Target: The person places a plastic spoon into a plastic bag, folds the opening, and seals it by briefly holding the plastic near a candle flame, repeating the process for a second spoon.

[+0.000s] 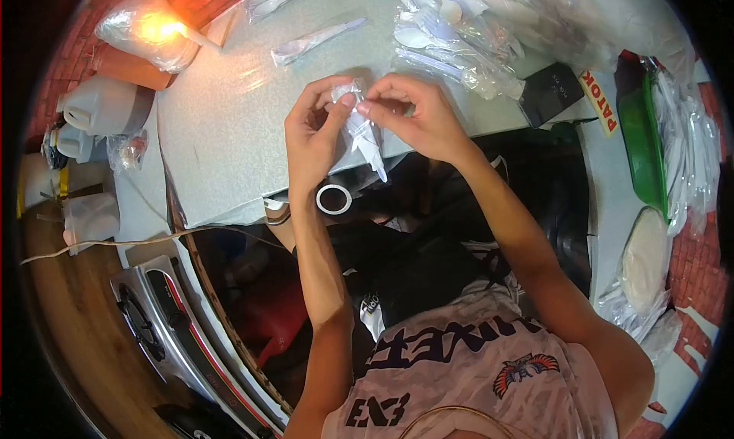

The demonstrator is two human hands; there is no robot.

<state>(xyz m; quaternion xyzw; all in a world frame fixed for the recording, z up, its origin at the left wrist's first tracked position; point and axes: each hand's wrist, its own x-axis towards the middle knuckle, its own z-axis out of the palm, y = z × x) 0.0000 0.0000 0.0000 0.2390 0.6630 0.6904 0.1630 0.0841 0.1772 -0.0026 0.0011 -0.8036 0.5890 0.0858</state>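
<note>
Over the near edge of the table, both my hands pinch a piece of white plastic cutlery wrapped in a paper napkin (pixel 362 135). My left hand (pixel 315 125) grips its upper end between thumb and curled fingers. From the other side, my right hand (pixel 419 118) pinches the same upper end with thumb and forefinger. A pale handle tip pokes out at the lower end, pointing toward me. Whether the wrapped end is a spoon or a fork is hidden. Just beyond my hands lies a similar packet of cutlery (pixel 317 41) in clear plastic.
Loose plastic spoons and clear bags (pixel 443 34) pile up at the back right, beside a black box (pixel 550 95). A green tray (pixel 642 141) stands at the right. A lit bulb (pixel 164 30), jugs (pixel 107 106) and a gas stove (pixel 180 324) are on the left.
</note>
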